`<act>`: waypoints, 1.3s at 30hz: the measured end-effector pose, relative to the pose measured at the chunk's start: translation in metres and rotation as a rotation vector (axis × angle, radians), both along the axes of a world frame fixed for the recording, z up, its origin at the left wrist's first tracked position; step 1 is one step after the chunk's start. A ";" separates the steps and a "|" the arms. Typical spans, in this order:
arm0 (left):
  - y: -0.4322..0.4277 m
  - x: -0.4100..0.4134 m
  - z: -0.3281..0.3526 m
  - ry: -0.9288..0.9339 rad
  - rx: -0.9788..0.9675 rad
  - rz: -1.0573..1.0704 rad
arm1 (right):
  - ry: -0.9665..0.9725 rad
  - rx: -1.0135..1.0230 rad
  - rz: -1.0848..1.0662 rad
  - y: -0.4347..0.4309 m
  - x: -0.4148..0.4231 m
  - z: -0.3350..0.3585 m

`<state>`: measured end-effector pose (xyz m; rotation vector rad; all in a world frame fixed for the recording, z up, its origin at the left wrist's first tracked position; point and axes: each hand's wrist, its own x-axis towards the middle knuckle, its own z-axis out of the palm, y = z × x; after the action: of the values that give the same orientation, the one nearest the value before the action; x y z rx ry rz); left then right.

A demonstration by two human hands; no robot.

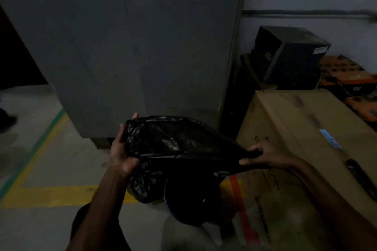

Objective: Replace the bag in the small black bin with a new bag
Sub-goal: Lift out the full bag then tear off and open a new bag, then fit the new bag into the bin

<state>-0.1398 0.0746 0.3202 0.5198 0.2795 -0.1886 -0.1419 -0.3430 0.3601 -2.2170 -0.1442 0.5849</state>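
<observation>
Both hands stretch a black bag (175, 140) open above the small black bin (191, 199): the left hand (122, 155) grips its rim at 9 o'clock, the right hand (263, 155) pinches the rim at 3 o'clock. The bin stands on the floor (61, 169) at 6 o'clock from the bag, beside a cardboard box (306, 138). A grey cabinet (132, 47) rises at 12 o'clock.

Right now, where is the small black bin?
The small round black bin stands on the floor below the stretched black plastic bag, left of the big cardboard box.
</observation>
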 end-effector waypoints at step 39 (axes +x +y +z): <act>-0.019 -0.015 -0.230 0.504 0.223 -0.134 | 0.676 0.601 -0.934 0.025 0.007 -0.281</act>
<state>-0.1543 0.0555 0.0900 0.7092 0.7642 -0.4229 -0.1349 -0.3182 0.0790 -1.2021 0.8962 0.5984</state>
